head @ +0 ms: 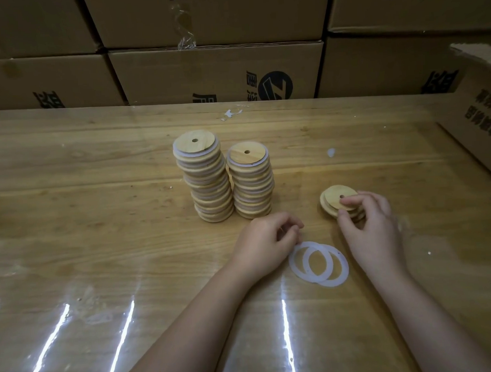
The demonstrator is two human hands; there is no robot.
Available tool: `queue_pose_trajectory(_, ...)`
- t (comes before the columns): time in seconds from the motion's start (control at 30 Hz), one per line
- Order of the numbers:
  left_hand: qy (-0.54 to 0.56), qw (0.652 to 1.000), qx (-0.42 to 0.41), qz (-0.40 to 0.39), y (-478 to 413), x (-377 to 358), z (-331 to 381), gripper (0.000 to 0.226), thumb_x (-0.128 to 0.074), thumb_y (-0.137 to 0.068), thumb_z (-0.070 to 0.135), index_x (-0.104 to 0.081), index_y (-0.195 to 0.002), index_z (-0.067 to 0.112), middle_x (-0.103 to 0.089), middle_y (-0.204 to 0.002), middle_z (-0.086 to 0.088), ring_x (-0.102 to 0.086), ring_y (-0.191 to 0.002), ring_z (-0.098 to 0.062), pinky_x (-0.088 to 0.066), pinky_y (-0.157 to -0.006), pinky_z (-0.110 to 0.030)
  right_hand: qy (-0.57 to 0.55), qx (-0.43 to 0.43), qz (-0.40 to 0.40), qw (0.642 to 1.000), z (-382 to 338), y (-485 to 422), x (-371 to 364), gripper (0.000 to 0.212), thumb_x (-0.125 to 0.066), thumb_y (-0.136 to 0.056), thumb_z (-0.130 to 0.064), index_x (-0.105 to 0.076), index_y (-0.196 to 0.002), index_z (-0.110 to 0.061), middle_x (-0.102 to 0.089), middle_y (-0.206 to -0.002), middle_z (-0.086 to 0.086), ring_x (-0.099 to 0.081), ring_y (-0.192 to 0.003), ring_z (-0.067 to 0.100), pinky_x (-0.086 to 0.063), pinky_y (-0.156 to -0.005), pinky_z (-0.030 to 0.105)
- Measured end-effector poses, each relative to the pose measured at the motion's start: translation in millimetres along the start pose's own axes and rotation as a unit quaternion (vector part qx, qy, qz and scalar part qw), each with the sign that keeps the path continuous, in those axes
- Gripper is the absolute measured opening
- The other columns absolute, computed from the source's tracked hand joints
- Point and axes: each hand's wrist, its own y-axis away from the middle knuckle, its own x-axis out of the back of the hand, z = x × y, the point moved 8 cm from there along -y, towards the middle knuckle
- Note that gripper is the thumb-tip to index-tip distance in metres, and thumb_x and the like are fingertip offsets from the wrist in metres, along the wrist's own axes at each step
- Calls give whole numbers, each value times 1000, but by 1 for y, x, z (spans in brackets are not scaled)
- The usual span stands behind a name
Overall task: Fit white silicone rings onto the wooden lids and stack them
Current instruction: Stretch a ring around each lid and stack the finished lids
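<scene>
At the table's middle stand two ringed stacks, and toward its near right the right hand pinches the top lid of a bare pile while the left hand curls at two overlapping rings, its hold unclear, so picking-up seems in hand and next one ring needs separating and seating on that lid.

The picture is dim and brownish. Light comes from above and makes long white streaks of glare on the shiny bench in the lower left and lower middle. The boxes at the top are dark. The left hand and right hand cast faint, soft shadows. Straight lines bend near the edges.
</scene>
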Motion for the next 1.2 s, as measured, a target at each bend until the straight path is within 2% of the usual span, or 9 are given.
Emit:
queue_pose_trajectory(0.17,-9,1000,-5,3,0,0,0,12,-55,-89,20,-64,-91,27,-69,-76,13,-56,-63,2,-47,-64,-24,-11,-3,-4,1000,2,-1,-2,15,-64,-86,-24,-57,-99,-21,-56,-117,-5,-47,-117,21,-32,-104,48)
queue_pose_trajectory(0.33,-5,1000,0,2,1,0,0,12,-55,-89,20,-64,-92,27,-69,-77,13,-57,-64,0,-50,-67,-29,-11,5,0,1000,0,-1,0,13,-63,-86,-21,-58,-99,-22,-55,-124,-4,-46,-119,21,-33,-104,48)
queue_pose_trajectory(0.47,12,1000,1,8,0,2,-1,10,-55,-90,23,-62,-92,30,-69,-78,12,-59,-65,-3,-52,-70,-35,2,32,-3,999,-6,0,-1,14,-67,-83,-21,-58,-93,-25,-56,-117,-9,-45,-117,19,-33,-103,45)
queue_pose_trajectory(0.67,6,1000,7,13,-1,2,-3,25,-55,-91,31,-61,-114,26,-67,-100,10,-60,-73,-3,-53,-76,-35,12,98,-2,995,-19,3,-1,17,-72,-77,-18,-61,-89,-21,-58,-114,-7,-50,-109,15,-29,-102,41)
queue_pose_trajectory(0.8,84,996,30,13,-2,4,-6,31,-56,-92,35,-56,-122,27,-68,-96,10,-63,-69,-7,-54,-69,-30,-22,195,-8,981,-37,11,-2,21,-76,-74,-12,-63,-90,-14,-57,-114,-6,-46,-107,3,-31,-101,38)
queue_pose_trajectory(0.9,197,978,64,27,-2,6,-10,34,-61,-89,29,-51,-121,22,-66,-86,2,-64,-63,-10,-48,-57,-21,-56,258,-44,963,-49,17,-8,18,-75,-74,-3,-65,-87,-10,-56,-114,-6,-50,-109,9,-39,-95,35)
queue_pose_trajectory(0.97,213,973,72,49,-3,11,-13,42,-64,-87,26,-51,-125,15,-64,-94,2,-63,-74,-11,-49,-63,-22,-81,274,-67,956,-52,20,-11,17,-70,-76,4,-65,-86,-9,-59,-112,-6,-55,-106,12,-44,-90,30)
queue_pose_trajectory(1.07,135,988,36,59,-3,16,-8,30,-66,-86,23,-60,-115,16,-63,-101,8,-59,-94,-4,-47,-84,-21,-94,294,-109,945,-57,27,-18,18,-64,-80,5,-65,-91,-9,-61,-115,-5,-57,-109,10,-45,-89,25)
queue_pose_trajectory(1.2,169,981,19,94,-1,22,-3,19,-67,-85,17,-62,-103,14,-65,-90,8,-59,-85,-2,-47,-81,-20,-106,223,-124,961,-47,21,-21,26,-56,-82,7,-61,-99,-13,-58,-108,-6,-56,-104,8,-43,-86,16)
